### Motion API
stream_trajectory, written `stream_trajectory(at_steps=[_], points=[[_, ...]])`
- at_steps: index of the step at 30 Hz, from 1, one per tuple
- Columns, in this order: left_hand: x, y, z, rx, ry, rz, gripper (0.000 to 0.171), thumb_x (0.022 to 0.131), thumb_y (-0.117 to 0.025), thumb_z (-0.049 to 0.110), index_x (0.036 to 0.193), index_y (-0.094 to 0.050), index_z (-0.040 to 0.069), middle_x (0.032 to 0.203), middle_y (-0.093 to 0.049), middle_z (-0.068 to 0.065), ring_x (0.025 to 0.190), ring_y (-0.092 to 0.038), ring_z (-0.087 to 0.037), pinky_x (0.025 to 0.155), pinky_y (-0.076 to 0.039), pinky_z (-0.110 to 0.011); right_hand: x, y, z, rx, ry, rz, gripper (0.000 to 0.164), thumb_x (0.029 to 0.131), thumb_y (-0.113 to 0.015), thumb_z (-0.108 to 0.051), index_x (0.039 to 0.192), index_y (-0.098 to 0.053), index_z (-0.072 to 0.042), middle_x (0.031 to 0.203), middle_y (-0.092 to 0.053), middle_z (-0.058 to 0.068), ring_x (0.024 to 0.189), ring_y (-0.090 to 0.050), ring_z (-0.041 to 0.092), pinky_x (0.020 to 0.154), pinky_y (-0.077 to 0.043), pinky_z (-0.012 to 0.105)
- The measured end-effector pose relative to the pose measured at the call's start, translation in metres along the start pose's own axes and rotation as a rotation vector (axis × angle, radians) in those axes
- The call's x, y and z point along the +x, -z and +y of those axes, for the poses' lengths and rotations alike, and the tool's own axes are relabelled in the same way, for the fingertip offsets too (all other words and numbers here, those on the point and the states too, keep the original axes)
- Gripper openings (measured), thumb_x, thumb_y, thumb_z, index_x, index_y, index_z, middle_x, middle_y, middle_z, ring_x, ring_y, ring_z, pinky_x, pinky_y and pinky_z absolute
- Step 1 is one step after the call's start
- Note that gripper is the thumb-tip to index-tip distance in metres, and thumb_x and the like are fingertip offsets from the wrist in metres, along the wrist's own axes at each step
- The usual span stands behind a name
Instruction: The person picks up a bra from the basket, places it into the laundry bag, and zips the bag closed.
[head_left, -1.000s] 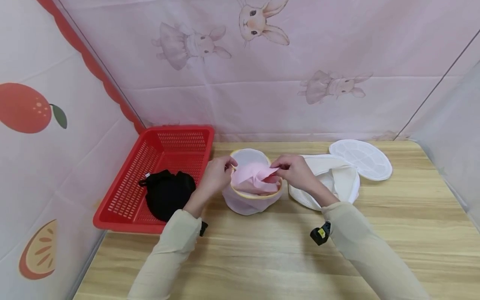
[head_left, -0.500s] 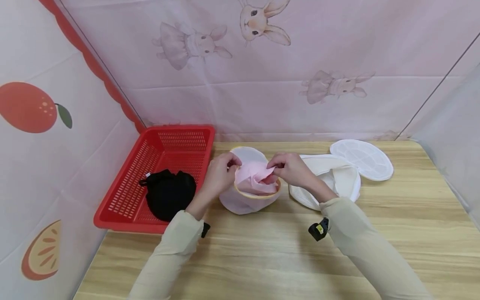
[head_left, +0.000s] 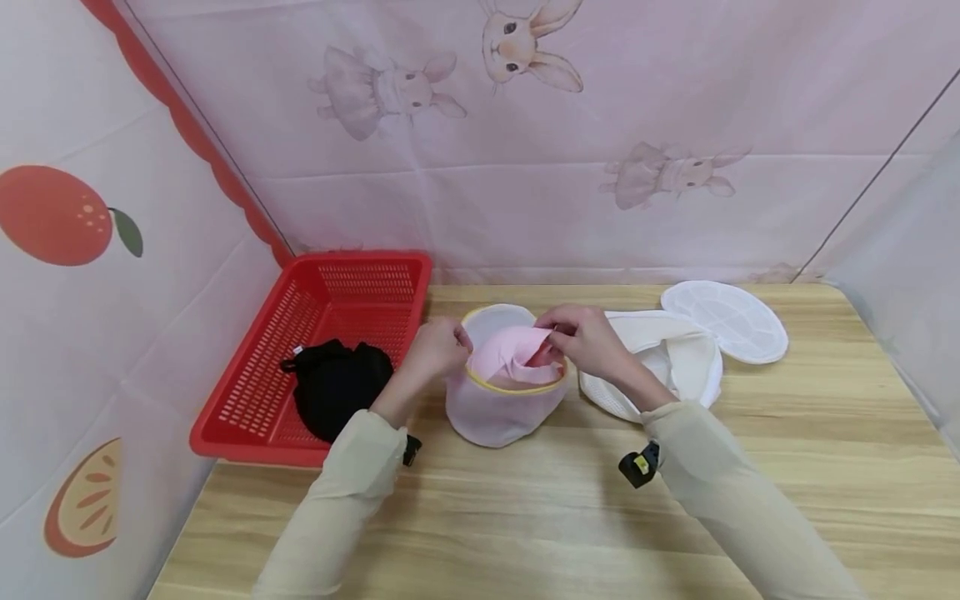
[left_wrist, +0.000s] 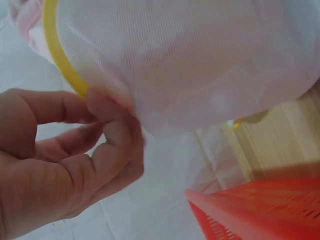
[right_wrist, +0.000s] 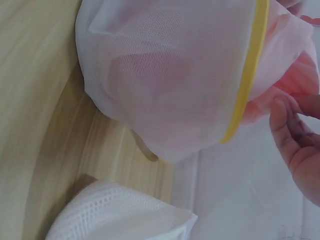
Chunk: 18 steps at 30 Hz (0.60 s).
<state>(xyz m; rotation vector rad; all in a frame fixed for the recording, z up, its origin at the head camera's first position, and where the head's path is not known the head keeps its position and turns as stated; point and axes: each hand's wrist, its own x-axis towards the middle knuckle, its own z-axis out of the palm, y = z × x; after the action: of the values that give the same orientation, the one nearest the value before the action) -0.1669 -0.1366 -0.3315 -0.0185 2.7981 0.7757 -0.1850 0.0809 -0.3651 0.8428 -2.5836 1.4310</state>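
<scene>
A pale mesh laundry bag with a yellow zip rim stands on the table, its mouth upward. My left hand pinches the bag's rim on the left, thumb against finger in the left wrist view. Inside the mouth lies a smooth pink garment, rounded and folded, partly above the rim; its exact kind is unclear. My right hand pinches a raised edge of this pink garment at the bag's right side. Through the mesh, pink shows faintly in the right wrist view.
To the left stands a red plastic basket holding a black garment. A white mesh bag with cream cloth in it lies right of my right hand, its round white lid flipped back. Fabric-covered walls enclose the table.
The laundry bag has tipped more upright and come slightly nearer. My left hand has shifted a little left and down with the rim. My right hand keeps its pinch on the pink garment.
</scene>
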Motion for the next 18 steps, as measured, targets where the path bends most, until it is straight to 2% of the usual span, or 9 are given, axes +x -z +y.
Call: stream_trajectory(at_steps=[4,8,13,15,18], points=[[0.003,-0.0002,-0.0016,0.089,0.0,-0.103,0.005,0.076,-0.057,0.0,0.072,-0.061,0.002,0.069,-0.058,-0.009,0.061,-0.052,-0.019,0.049,-0.044,-0.024,-0.0013,-0.0027,0.0017,0.078,0.005,-0.008,0.02,0.077,-0.054,0.013,0.087,-0.069,0.002,0.08,-0.066,0.011,0.061,-0.056,0.014,0.054,-0.046,0.022],[0.0047,-0.0016,-0.0021,0.108,-0.015,-0.134,0.004,0.072,-0.058,-0.002,0.074,-0.062,0.0,0.07,-0.058,-0.01,0.06,-0.053,-0.02,0.049,-0.046,-0.024,-0.0025,-0.0034,0.0043,0.106,0.0,-0.006,0.021,0.077,-0.055,0.013,0.088,-0.069,0.001,0.081,-0.066,0.01,0.062,-0.055,0.014,0.055,-0.044,0.02],[0.0025,-0.0032,-0.0017,0.009,-0.047,-0.058,0.019,0.078,-0.056,0.0,0.092,-0.069,0.001,0.089,-0.064,-0.011,0.078,-0.055,-0.022,0.06,-0.047,-0.026,-0.002,-0.0033,0.0048,0.192,0.013,-0.056,0.018,0.08,-0.056,0.012,0.089,-0.068,0.004,0.08,-0.065,0.012,0.06,-0.057,0.019,0.052,-0.046,0.022],[0.0011,-0.0045,-0.002,-0.035,-0.092,-0.016,0.024,0.08,-0.054,0.0,0.099,-0.069,0.001,0.096,-0.065,-0.011,0.082,-0.056,-0.021,0.063,-0.047,-0.026,-0.0012,-0.0028,0.0039,0.213,0.032,-0.096,0.018,0.08,-0.055,0.013,0.089,-0.068,0.005,0.08,-0.064,0.012,0.058,-0.057,0.021,0.051,-0.047,0.023],[-0.0007,-0.0073,-0.0026,-0.072,-0.174,0.039,0.027,0.08,-0.053,-0.002,0.102,-0.069,0.002,0.098,-0.065,-0.01,0.079,-0.055,-0.02,0.063,-0.045,-0.026,0.0003,-0.0025,0.0023,0.214,0.061,-0.15,0.021,0.078,-0.054,0.014,0.088,-0.069,0.004,0.079,-0.063,0.01,0.057,-0.055,0.02,0.05,-0.046,0.022]])
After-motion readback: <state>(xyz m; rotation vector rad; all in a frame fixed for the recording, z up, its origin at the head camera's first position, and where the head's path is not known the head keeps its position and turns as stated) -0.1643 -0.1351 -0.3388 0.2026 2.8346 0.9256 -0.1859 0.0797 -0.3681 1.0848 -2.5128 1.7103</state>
